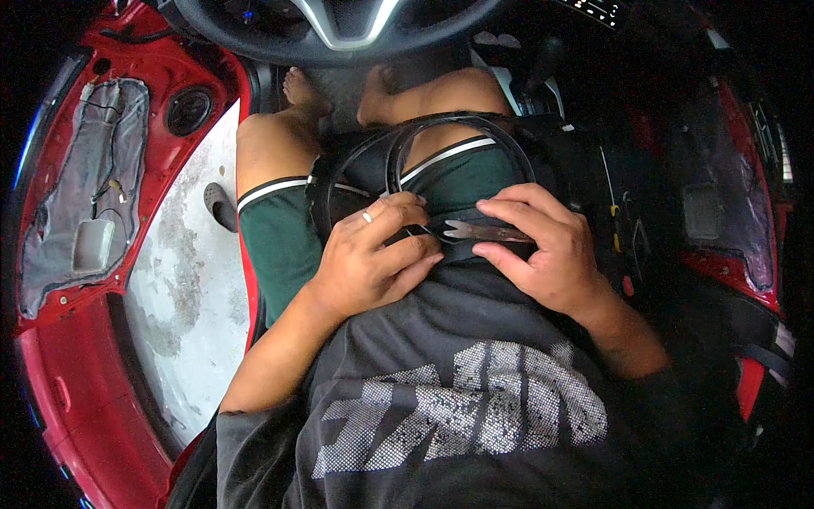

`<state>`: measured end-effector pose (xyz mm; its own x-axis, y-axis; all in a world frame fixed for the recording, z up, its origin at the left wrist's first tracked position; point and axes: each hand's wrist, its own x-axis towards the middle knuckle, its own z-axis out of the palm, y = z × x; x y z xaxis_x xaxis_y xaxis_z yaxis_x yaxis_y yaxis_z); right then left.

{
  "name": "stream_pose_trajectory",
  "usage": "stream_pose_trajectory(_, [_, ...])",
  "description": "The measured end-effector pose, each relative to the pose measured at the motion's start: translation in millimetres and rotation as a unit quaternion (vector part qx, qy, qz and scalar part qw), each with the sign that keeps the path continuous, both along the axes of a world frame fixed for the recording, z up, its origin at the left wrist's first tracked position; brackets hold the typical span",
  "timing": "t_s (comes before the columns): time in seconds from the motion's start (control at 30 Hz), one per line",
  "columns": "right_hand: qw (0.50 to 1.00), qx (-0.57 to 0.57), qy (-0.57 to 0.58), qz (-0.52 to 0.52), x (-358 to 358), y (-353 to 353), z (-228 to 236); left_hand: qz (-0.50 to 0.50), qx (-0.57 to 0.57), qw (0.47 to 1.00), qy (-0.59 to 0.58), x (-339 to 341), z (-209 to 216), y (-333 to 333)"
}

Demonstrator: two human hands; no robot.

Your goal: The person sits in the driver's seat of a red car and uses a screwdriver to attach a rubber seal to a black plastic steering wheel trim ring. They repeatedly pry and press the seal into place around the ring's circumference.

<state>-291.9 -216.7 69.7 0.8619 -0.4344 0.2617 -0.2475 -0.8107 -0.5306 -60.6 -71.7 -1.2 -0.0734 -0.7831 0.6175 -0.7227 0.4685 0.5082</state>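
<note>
A black flexible strip (395,161), bent into wide loops, lies across my lap. My left hand (373,250) is closed with its fingers curled on the near part of the strip, where a short dark end shows at the fingertips. My right hand (547,250) is closed round a grey metal hand tool with a forked tip (475,231); its handle is hidden in the palm. The fork points left, toward the left fingertips, with a small gap between them. Exactly what kind of tool it is I cannot tell.
A steering wheel (348,38) is ahead of my knees. Left, a red car door (161,153) without its trim stands open, a grey clog (220,208) on the ground beside it. Right, a yellow-handled screwdriver (614,216) lies on a dark surface, near a gear lever (547,64).
</note>
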Motion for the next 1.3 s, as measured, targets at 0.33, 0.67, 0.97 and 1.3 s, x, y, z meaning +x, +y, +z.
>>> stream_pose_trajectory(0.33, [0.992,-0.064,0.099,0.05,-34.8,27.2,9.6,0.001,0.012,0.999,0.053,2.3,-6.0,-1.0])
stream_pose_trajectory(0.67, [0.977,-0.186,0.092,0.058,-16.9,36.2,18.2,0.008,0.014,0.998,0.063,0.1,-7.2,0.2])
stream_pose_trajectory(0.97, [0.938,-0.272,0.181,0.113,-10.8,41.5,29.5,0.003,0.017,0.997,0.076,-1.5,-8.9,2.2])
stream_pose_trajectory(1.3, [0.948,-0.257,0.163,0.095,-19.2,44.7,10.1,0.002,0.008,0.999,0.051,-1.3,-10.4,3.6])
